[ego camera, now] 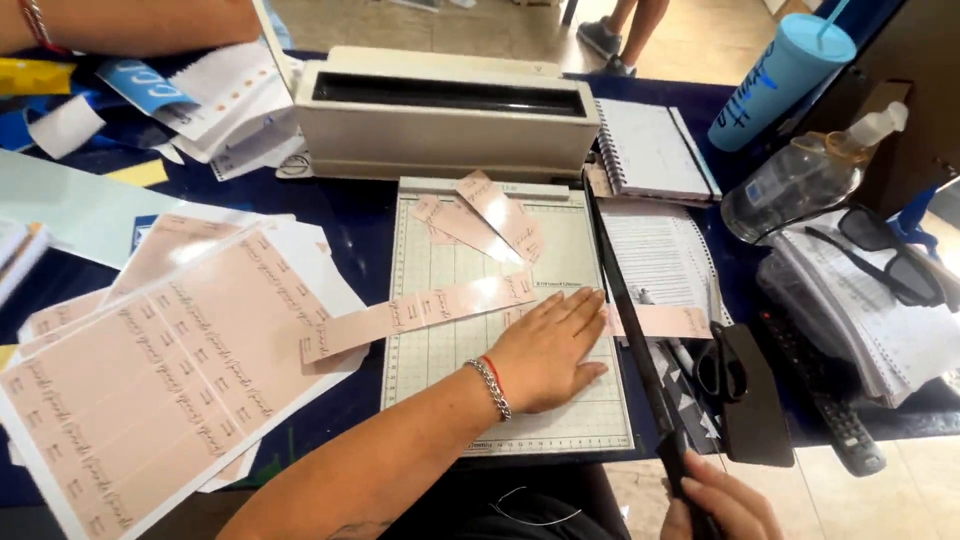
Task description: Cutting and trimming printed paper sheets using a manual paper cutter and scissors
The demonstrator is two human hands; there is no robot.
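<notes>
A print or stationery workshop; paper trimmer (pixel 440 400), binding machine (pixel 440 120), printed sheets (pixel 150 390).

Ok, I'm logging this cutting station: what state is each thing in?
Cutter blade arm: raised.
Pink strip: flat across the cutter board, under the left hand.
Right hand: gripping the blade handle.
Spiral notebook: closed.
Sunglasses: folded.

Pink lettered paper strip (pixel 430 310) on pale green gridded cutting board (pixel 560 260).
</notes>
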